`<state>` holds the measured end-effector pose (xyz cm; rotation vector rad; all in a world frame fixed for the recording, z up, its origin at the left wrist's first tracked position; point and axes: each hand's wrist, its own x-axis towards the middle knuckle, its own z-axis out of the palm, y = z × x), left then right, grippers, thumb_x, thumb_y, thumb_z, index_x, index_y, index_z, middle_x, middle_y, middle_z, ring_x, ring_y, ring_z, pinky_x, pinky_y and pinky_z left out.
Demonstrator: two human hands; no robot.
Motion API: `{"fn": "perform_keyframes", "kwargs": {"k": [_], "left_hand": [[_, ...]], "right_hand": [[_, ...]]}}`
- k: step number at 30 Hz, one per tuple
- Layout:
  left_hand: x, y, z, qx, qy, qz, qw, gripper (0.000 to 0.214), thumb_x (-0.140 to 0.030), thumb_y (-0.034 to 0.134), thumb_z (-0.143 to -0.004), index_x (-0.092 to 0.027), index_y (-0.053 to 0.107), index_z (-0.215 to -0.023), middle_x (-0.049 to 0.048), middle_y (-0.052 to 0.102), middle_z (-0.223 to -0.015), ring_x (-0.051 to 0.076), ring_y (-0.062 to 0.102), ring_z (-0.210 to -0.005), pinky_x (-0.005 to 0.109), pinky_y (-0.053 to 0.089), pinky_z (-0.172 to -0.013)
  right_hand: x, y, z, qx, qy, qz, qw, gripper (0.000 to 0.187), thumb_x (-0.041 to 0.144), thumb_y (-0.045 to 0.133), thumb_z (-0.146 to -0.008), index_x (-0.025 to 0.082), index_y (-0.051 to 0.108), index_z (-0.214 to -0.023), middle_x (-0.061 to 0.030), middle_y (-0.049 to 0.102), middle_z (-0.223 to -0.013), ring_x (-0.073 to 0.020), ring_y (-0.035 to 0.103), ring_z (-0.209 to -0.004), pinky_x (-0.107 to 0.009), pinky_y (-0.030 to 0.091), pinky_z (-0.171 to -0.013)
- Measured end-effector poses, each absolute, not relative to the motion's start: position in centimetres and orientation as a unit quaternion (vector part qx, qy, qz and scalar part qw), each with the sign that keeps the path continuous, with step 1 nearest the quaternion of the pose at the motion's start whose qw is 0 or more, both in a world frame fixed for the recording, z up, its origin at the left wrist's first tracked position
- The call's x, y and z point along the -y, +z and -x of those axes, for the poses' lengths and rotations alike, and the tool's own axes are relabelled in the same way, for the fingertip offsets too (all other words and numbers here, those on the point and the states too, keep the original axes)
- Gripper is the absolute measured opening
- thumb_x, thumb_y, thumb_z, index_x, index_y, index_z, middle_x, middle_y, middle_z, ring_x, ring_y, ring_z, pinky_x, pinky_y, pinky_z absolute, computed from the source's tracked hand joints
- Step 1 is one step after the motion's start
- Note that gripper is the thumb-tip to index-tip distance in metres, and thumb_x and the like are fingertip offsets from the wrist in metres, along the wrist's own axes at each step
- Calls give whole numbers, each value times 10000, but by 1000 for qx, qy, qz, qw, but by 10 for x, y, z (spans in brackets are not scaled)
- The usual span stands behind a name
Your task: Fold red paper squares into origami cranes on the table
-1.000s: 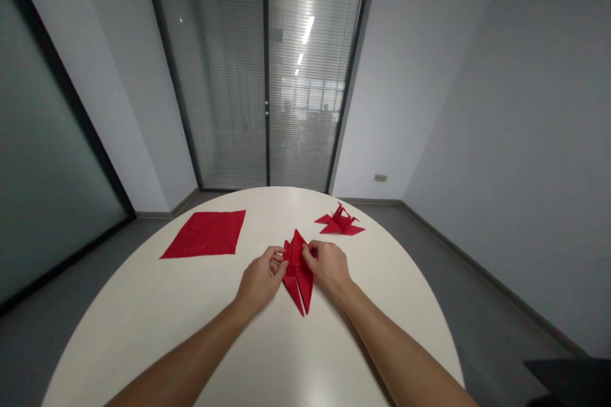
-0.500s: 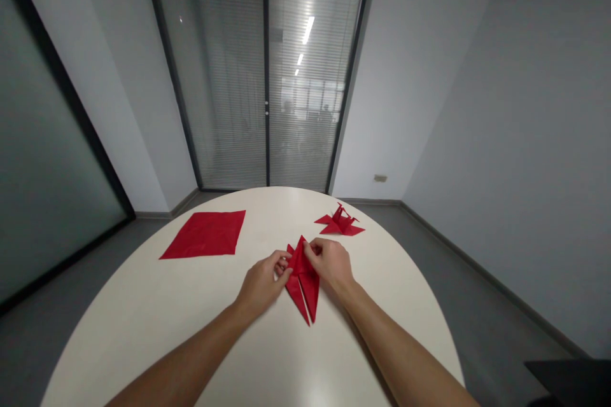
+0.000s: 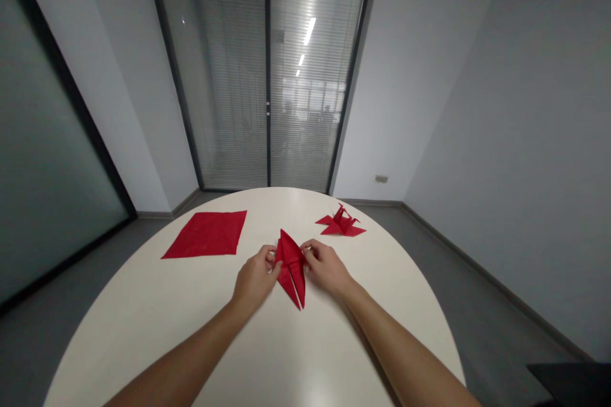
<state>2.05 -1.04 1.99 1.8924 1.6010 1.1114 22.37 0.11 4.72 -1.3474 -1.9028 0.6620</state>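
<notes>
Pale walls [image 3: 410, 76], dark-framed glass [image 3: 219, 63] with blinds [image 3: 305, 156], round white table [image 3: 267, 356], both hands [image 3: 255, 276] [image 3: 328, 267] pinching folded red paper [image 3: 290, 253]

I have bare table [image 3: 281, 362] between the two forearms, a lane running forward that ends at the folded paper [image 3: 289, 259]. The left hand [image 3: 256, 275] and right hand [image 3: 329, 267] block the paper's sides. Past its far tip, I could pass a hand between the sheet [image 3: 205, 235] and the crane [image 3: 342, 224]. The sheet lies flat, so I can cross above it; the crane's upright points stand in my way. Outside each forearm I have open tabletop to the rim.
</notes>
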Motion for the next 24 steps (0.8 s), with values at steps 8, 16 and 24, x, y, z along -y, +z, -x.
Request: {"fn": "perform_keyframes", "kwargs": {"k": [8,16,24], "left_hand": [[12,23,-21,-566,368,-709,204,163,-187,636,-861,-218,606,-1018,12,712,-866,175,653,-741,258,449,-674],[10,18,-20,-514,409,-713,246,115,-199,567,-900,-215,601,-1008,36,734,-882,201,692,-806,290,498,-743],[7,14,-18,-499,410,-722,248,242,-169,568,-882,-229,575,-1117,32,737,-929,208,685,-840,298,489,-759]], "right_hand": [[-1,43,-222,762,263,495,325,308,157,525,-894,172,720,-1132,-43,729,-856,-165,630,-726,-259,457,-692],[0,44,-225,792,273,451,306,201,208,562,-924,183,740,-1012,-40,732,-884,-166,614,-741,-266,457,-691],[-6,38,-225,803,222,468,295,131,303,701,-857,182,704,-806,-19,663,-779,-167,568,-741,-262,407,-680]]}}
